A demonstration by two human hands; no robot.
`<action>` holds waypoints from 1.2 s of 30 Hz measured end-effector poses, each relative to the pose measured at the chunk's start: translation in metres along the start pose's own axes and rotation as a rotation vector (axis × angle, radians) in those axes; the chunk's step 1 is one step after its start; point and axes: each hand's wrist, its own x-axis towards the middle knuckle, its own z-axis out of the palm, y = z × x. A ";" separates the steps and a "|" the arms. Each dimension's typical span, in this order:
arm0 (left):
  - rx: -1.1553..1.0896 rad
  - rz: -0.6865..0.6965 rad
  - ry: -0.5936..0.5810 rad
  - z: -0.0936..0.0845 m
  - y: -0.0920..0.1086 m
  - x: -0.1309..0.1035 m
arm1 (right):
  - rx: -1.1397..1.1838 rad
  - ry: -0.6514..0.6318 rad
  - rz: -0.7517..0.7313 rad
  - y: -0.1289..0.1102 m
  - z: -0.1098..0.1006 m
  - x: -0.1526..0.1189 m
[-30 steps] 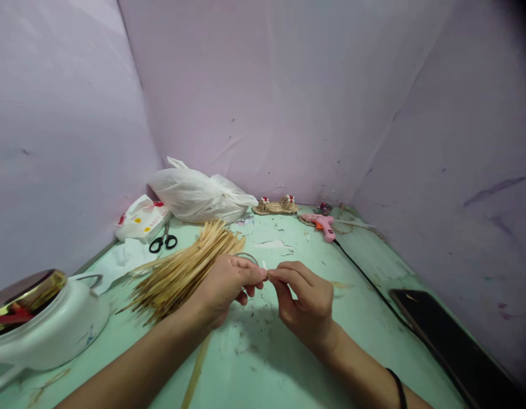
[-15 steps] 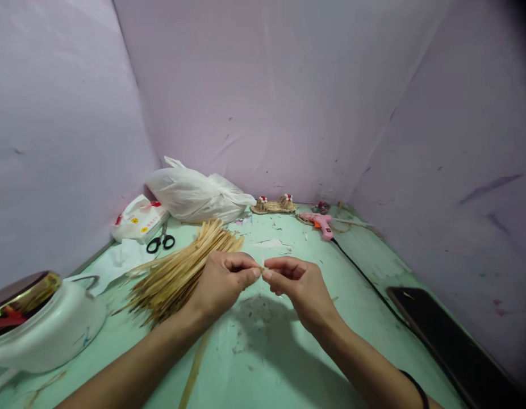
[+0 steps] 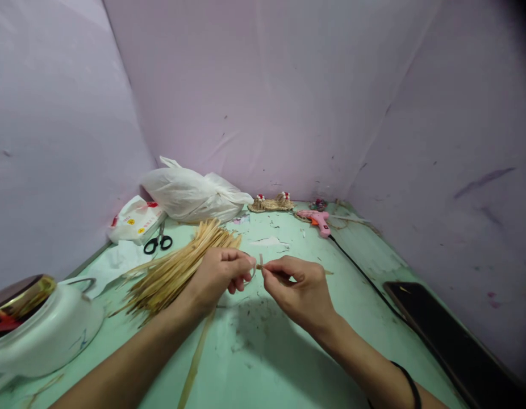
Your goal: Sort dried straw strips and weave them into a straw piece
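Observation:
My left hand (image 3: 220, 274) is closed in a pinch on a thin pale strip (image 3: 253, 271), which curves in a small loop beside the fingertips. My right hand (image 3: 303, 287) pinches a small tan piece of dried straw (image 3: 258, 266) between thumb and forefinger. A short whitish end (image 3: 261, 259) sticks up at its fingertips. Only a small gap separates the two hands above the table. Just behind and left of my left hand lies a bundle of dried straw strips (image 3: 178, 270). One long loose strip (image 3: 193, 366) runs toward the front edge, partly under my left wrist.
Black-handled scissors (image 3: 158, 243), a tissue pack (image 3: 137, 220) and a white plastic bag (image 3: 195, 196) lie at the back left. A white pot (image 3: 54, 335) stands front left. A woven piece (image 3: 271, 204) and pink glue gun (image 3: 316, 220) sit behind; a phone (image 3: 442, 335) lies right.
My hands have drawn slightly apart, the left fingertips shifting left. A looped pale strip now shows at the left fingertips. The view has shifted a little.

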 end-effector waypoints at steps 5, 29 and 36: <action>-0.030 -0.086 0.024 0.002 0.009 -0.005 | -0.251 0.045 -0.267 0.009 0.003 -0.003; 0.151 0.206 0.119 0.013 -0.002 -0.008 | 0.893 -0.206 0.816 -0.013 -0.002 0.008; 0.387 0.373 -0.053 -0.002 0.000 -0.004 | 1.101 -0.603 0.959 -0.001 -0.008 0.011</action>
